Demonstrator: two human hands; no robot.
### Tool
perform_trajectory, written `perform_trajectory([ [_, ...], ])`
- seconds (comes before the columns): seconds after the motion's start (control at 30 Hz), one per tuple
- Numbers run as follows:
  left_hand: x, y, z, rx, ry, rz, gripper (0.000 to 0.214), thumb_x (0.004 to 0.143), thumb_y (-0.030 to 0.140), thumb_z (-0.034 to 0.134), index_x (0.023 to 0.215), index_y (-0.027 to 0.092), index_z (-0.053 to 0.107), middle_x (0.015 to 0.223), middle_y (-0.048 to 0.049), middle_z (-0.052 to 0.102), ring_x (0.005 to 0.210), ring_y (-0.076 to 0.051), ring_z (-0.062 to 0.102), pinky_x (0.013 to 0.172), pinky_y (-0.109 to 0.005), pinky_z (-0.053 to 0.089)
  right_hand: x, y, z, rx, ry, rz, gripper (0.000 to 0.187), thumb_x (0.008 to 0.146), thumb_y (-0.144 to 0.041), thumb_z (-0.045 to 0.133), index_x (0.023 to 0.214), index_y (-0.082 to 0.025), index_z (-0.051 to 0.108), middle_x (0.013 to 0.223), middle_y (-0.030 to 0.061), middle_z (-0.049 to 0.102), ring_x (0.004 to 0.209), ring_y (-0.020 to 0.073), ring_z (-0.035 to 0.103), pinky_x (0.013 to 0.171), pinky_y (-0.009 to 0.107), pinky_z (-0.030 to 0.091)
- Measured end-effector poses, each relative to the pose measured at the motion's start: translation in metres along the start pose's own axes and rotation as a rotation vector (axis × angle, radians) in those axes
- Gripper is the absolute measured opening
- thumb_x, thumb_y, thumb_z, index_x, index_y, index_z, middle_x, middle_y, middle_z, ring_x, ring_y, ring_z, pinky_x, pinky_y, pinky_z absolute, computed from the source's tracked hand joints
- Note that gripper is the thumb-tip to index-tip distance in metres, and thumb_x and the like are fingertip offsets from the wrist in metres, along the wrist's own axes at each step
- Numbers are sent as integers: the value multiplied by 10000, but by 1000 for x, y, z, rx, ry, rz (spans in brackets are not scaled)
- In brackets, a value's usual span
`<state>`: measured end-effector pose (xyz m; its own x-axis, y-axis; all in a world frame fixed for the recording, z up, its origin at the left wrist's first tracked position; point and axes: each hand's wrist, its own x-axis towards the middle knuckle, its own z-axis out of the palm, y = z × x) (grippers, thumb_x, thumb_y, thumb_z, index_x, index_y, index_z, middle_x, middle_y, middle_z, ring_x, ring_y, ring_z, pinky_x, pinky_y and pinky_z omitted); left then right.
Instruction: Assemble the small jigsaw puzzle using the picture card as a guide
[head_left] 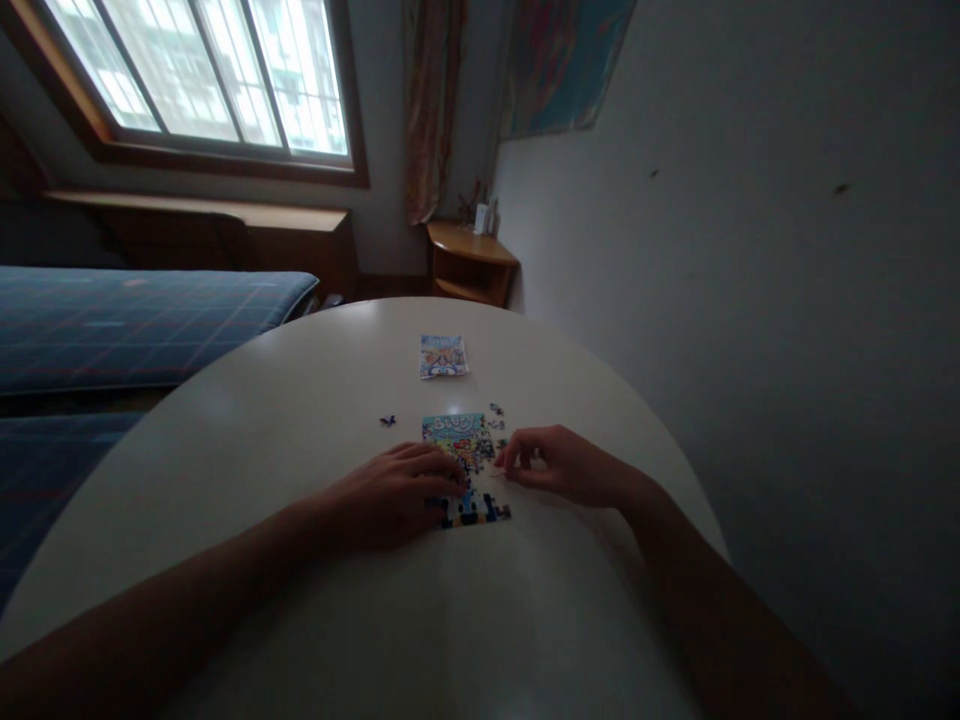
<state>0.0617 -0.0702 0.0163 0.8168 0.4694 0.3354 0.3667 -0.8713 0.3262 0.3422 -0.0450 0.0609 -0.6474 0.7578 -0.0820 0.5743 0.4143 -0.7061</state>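
Note:
A partly assembled jigsaw puzzle (454,428) with a colourful cartoon print lies flat on the round white table. My left hand (405,490) rests across its left side, fingers stretched out over the pieces and hiding part of the picture. At the puzzle's right edge, my right hand (544,465) is closed in a pinch. A small pale puzzle piece (496,472) shows at its fingertips, mostly covered by them. Loose puzzle pieces (496,409) lie just beyond the right hand. Another loose piece (388,421) sits left of the puzzle.
A printed picture packet (443,357) lies farther back on the white table (315,400). A bed with a plaid cover (135,325) stands to the left. The wall (787,350) runs close along the right, and a small wooden corner stand (472,245) is behind the table.

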Motion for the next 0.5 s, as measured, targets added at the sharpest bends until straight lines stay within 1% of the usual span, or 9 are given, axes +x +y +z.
perform_trajectory([
  [0.07, 1, 0, 0, 8, -10, 5, 289, 902, 180, 598, 1184, 235, 627, 1261, -66, 648, 1153, -231, 600, 1030, -448, 483, 1, 0, 1, 2, 22, -5, 77, 825, -220, 655, 879, -184, 696, 877, 32, 731, 760, 143, 614, 707, 259, 459],
  [0.23, 1, 1, -2, 10, -46, 18, 271, 915, 176, 587, 1178, 223, 634, 1273, -66, 641, 1173, -221, 589, 1041, -421, 489, 4, 0, 4, -9, 84, -1, 99, 812, -209, 659, 883, -171, 717, 797, 15, 714, 681, 121, 583, 640, 232, 426],
  [0.37, 1, 1, -2, 13, -50, 14, 278, 912, 180, 599, 1181, 234, 643, 1282, -65, 636, 1179, -222, 586, 1045, -413, 488, 8, 3, 8, -15, 83, 24, 159, 843, -212, 622, 931, -176, 749, 818, 24, 736, 670, 119, 580, 651, 236, 433],
  [0.5, 1, 1, -3, -7, -41, 3, 270, 907, 170, 597, 1161, 239, 655, 1259, -61, 651, 1153, -216, 605, 1027, -404, 502, 10, 6, 12, -9, 68, 24, 210, 855, -222, 619, 999, -185, 767, 861, 38, 756, 690, 126, 605, 660, 243, 439],
])
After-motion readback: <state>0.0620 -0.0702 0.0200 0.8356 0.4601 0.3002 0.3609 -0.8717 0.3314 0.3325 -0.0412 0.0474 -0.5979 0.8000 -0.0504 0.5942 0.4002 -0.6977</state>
